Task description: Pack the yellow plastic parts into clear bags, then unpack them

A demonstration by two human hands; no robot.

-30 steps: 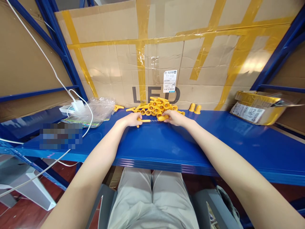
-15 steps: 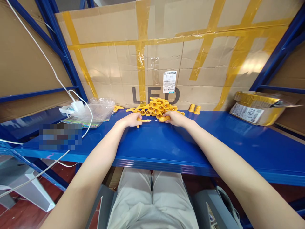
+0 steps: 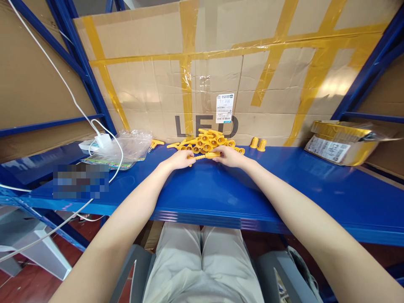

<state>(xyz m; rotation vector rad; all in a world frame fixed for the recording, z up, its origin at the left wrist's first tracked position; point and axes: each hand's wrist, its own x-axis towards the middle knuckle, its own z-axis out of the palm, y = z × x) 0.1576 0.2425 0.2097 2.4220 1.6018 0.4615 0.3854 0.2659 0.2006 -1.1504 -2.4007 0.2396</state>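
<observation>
Over the worktop (image 3: 202, 193), the left hand (image 3: 181, 159) is pinching a rod (image 3: 200, 157), the right hand (image 3: 231, 156) a cap (image 3: 212, 155); these are now meeting, closing the gap.

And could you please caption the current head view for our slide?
Left hand holds yellow T-handle, right hand yellow sleeve, ends meeting.

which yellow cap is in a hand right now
The yellow cap in the right hand, its end meeting the yellow T-shaped piece in the left hand; others are in the heap behind or the upright pair to the right.
</observation>
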